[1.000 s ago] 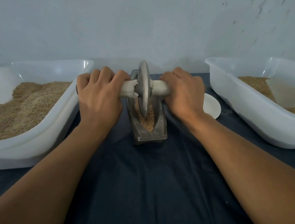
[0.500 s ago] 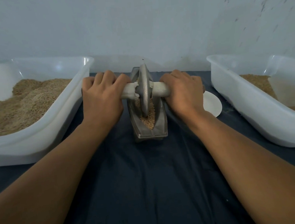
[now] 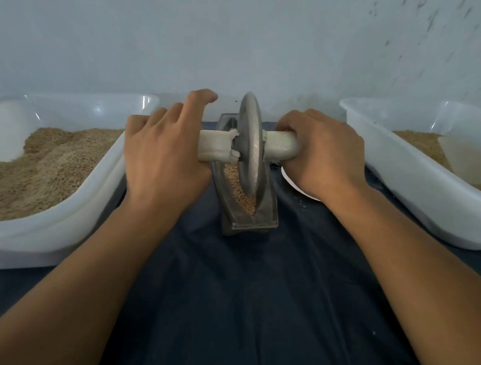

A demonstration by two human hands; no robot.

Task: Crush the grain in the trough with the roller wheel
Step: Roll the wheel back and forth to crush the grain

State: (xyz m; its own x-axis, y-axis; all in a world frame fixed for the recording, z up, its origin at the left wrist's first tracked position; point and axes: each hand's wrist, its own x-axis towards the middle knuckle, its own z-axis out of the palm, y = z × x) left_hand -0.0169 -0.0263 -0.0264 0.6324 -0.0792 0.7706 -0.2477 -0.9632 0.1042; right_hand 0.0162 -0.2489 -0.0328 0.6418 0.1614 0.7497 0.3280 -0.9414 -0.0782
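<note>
Nearest me, my two forearms reach out over the table's dark cloth (image 3: 243, 298). Past them stands one narrow metal trough (image 3: 267, 209), holding a strip of grain (image 3: 238, 188), with the roller wheel (image 3: 250, 143) standing upright on edge in it. My left hand (image 3: 161, 160) lies over the wheel's cloth-wrapped handle (image 3: 216, 148) with the fingers stretched forward, its grip loose and apart. My right hand (image 3: 324, 157) has its grip clamped round the handle's other end. Two white plastic tubs flank the trough: the left tub (image 3: 63, 227) is heaped with brown grain, and the right tub (image 3: 408, 185) holds a lower layer of grain plus a pale scoop-like piece. One small white dish (image 3: 291, 182) peeks out, mostly hidden under my right hand. Beyond everything is a pale wall (image 3: 220, 32).
</note>
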